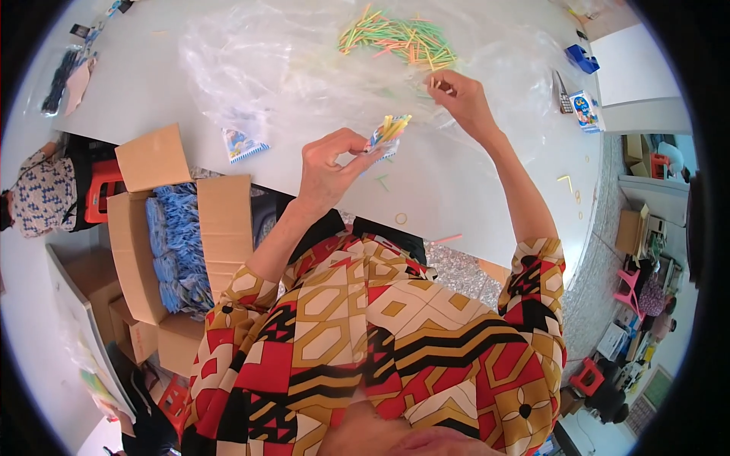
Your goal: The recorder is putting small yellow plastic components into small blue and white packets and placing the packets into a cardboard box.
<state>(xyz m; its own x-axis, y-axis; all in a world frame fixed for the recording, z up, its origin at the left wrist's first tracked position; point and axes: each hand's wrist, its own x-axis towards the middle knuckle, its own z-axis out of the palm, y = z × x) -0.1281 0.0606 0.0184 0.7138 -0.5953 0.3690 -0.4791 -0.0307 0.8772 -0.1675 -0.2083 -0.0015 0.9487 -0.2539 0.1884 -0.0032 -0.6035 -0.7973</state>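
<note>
My left hand point(328, 169) pinches a small blue-and-white packet point(386, 143) above the table. Out of the packet's top stick several yellow straw-like sticks point(394, 125). To the right and farther away, my right hand point(462, 99) is closed, with thumb and fingertips together; whatever is between them is too small to make out. Just beyond it lies a loose heap of thin green, yellow and orange sticks point(403, 42) on clear plastic sheeting point(304, 53). Another blue-and-white packet point(244, 144) rests on the table to the left of my left hand.
An open cardboard box point(224, 220) at the left holds many blue packets point(179, 247). Stray sticks and rubber bands point(401, 219) lie on the white table point(487, 205). At its right edge are a calculator point(563, 93) and a blue tape dispenser point(582, 59). Other people sit farther off.
</note>
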